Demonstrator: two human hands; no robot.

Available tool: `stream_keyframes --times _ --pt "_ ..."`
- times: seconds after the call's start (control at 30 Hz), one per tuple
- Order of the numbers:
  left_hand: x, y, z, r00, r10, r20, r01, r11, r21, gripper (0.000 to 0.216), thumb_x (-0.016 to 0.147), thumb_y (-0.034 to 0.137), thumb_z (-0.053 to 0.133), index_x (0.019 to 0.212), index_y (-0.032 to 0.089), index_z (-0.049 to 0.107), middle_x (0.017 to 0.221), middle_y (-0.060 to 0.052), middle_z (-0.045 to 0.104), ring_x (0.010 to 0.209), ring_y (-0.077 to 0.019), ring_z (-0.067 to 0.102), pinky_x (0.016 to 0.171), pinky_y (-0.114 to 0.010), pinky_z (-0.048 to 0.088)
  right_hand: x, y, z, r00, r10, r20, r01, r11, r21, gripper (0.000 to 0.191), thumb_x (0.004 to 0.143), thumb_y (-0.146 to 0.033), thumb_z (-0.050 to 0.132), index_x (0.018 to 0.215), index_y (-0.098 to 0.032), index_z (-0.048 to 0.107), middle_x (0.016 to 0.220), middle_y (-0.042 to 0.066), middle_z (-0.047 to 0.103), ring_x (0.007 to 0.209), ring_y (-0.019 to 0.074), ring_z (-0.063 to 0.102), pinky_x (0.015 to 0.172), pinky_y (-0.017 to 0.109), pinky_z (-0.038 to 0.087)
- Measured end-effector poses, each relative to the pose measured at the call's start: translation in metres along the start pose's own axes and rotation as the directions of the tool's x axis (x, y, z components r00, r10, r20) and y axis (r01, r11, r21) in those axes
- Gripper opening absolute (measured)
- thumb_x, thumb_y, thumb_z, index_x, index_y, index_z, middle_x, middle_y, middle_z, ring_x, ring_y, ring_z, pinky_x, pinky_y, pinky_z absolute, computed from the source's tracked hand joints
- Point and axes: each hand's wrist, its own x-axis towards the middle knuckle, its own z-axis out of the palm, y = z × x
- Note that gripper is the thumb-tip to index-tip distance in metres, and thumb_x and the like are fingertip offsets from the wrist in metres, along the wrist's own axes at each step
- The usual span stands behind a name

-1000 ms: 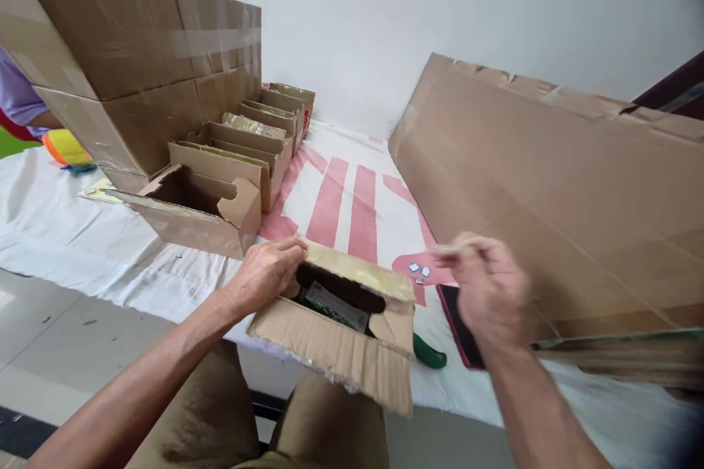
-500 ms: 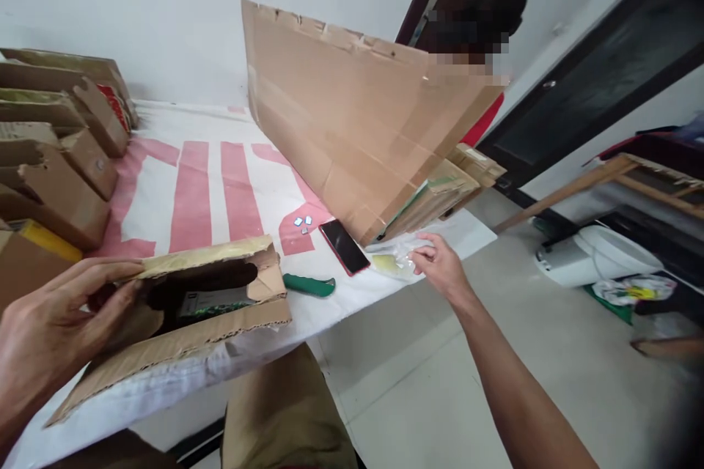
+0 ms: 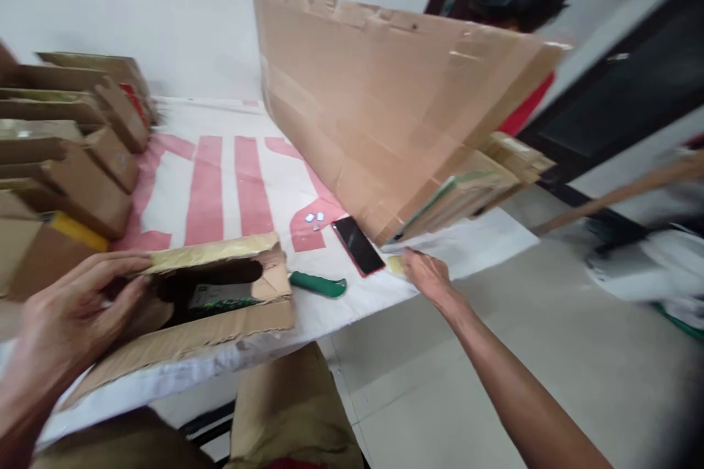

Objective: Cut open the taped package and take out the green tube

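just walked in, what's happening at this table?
A person sits at a cloth-covered table. The left hand grips the edge of an open cardboard box at the near table edge; something green and printed shows inside. The right hand reaches out to a small yellowish packet beside a phone. A green-handled tool lies between box and phone. A big cardboard sheet leans behind.
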Motion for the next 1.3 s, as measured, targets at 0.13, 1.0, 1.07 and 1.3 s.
stream_keyframes --times 0.13,1.0,1.07,1.3 --pt "0.008 0.032 -0.001 0.998 -0.027 -0.059 0.030 0.998 0.050 0.017 0.094 0.036 0.062 0.098 0.022 0.071 0.101 -0.003 0.076 0.090 -0.0214 0.073 0.073 -0.030 0.056 0.014 -0.003 0.001 0.993 -0.064 0.103 0.066 0.998 -0.010 0.023 0.076 -0.031 0.064 0.054 -0.028 0.061 0.048 0.009 0.060 0.038 0.0234 0.051 0.049 0.039 0.039" --pt "0.034 0.060 -0.018 0.807 0.321 0.495 -0.439 0.887 0.141 0.014 0.092 0.016 0.062 0.083 0.018 0.072 0.086 -0.004 0.077 0.092 -0.0233 0.065 0.085 -0.039 0.048 -0.037 -0.307 -0.052 0.376 -0.885 0.274 0.912 0.405 0.058 0.052 0.082 -0.004 0.048 0.126 -0.022 0.071 0.147 0.012 0.063 0.100 0.0256 0.075 0.077 0.035 0.062" --pt "0.035 0.066 -0.023 0.819 0.314 0.480 -0.452 0.868 0.203 0.015 0.093 0.020 0.061 0.082 0.018 0.071 0.086 -0.005 0.077 0.092 -0.0246 0.064 0.085 -0.041 0.047 -0.040 -0.297 -0.047 0.383 -0.911 0.157 0.924 0.372 -0.095 0.061 0.078 -0.002 0.047 0.132 -0.020 0.068 0.159 0.013 0.050 0.094 0.0256 0.077 0.064 0.034 0.063" --pt "-0.021 0.055 -0.050 0.928 0.373 -0.022 -0.361 0.910 0.203 0.016 0.095 0.016 0.057 0.106 0.017 0.068 0.109 -0.009 0.076 0.107 -0.0221 0.064 0.095 -0.038 0.052 -0.023 -0.294 -0.067 0.347 -0.937 -0.046 0.920 0.349 -0.176 0.043 0.094 -0.019 0.046 0.130 -0.019 0.069 0.154 0.015 0.055 0.091 0.0273 0.079 0.059 0.033 0.065"
